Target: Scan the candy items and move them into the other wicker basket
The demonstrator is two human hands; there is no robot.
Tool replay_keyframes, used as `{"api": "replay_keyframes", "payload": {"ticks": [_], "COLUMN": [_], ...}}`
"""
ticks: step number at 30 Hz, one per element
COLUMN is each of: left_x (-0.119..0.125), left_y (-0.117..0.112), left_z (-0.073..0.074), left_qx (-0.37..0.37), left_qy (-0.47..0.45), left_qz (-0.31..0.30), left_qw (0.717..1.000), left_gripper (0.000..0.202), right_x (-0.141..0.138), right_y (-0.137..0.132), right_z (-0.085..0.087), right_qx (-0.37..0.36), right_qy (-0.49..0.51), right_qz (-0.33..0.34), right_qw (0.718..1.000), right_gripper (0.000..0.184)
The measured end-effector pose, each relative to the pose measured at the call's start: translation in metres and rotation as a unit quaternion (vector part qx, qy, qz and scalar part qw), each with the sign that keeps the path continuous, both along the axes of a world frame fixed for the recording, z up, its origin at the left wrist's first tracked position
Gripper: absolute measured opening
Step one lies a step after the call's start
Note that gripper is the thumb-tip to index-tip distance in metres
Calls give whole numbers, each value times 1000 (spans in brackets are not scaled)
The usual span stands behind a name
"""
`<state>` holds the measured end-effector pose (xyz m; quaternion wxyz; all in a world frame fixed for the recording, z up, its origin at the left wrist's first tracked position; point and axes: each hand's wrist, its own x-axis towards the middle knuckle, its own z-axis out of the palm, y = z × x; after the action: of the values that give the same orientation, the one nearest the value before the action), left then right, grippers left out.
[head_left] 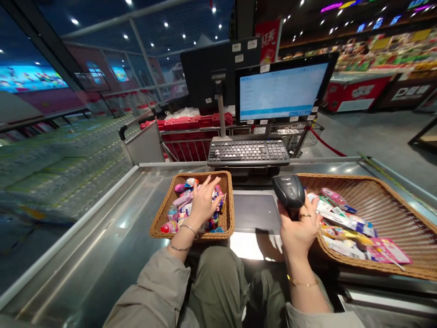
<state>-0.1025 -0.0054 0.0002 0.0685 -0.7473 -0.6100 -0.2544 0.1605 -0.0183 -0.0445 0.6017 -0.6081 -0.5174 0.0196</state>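
My left hand (pixel 204 200) is over the smaller wicker basket (pixel 157 228), its fingers spread above a heap of colourful small packaged goods (pixel 184 199). Nothing shows in its grasp. A black handheld barcode scanner (pixel 288 190) is in my right hand (pixel 300 230), with the fingers wrapped round its handle and the head raised. Just to the right of that hand stands a larger wicker basket (pixel 392 191), where packets and toy-like items (pixel 344 223) lie gathered at the left end. The undersides of both baskets' contents are hidden.
A keyboard (pixel 248 151) and a lit monitor (pixel 282 93) stand behind the metal counter (pixel 123 232). Between the baskets lies a flat dark panel (pixel 256 212). Shopping carts (pixel 191 136) are parked beyond the counter. My knees (pixel 218 282) are below its front edge.
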Motion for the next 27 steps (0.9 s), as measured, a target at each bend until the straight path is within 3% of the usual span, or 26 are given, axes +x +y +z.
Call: {"api": "replay_keyframes", "payload": {"ticks": [5,10,20,27], "left_x": [-42,-65,-62,-59], "left_y": [-10,-14,-5,2], "left_z": [-10,-23,-31,-37], "left_qx": [-67,-114,-176,-184], "left_qy": [57,89,216,239], "left_qz": [53,72,67,77], "left_qw": [995,987,958,950], "left_gripper": [59,57,26,24], "right_x": [-13,-21,-31,-29], "right_y": [1,3,4,4], "right_z": [-8,-16,-23,-23], "right_qx": [-19,-34,-50,-54], "right_qy": [-30,-54,-85,-91], "right_qz": [68,98,165,176], "right_qw": [997,993,981,979], "right_gripper": [47,40,38,39]}}
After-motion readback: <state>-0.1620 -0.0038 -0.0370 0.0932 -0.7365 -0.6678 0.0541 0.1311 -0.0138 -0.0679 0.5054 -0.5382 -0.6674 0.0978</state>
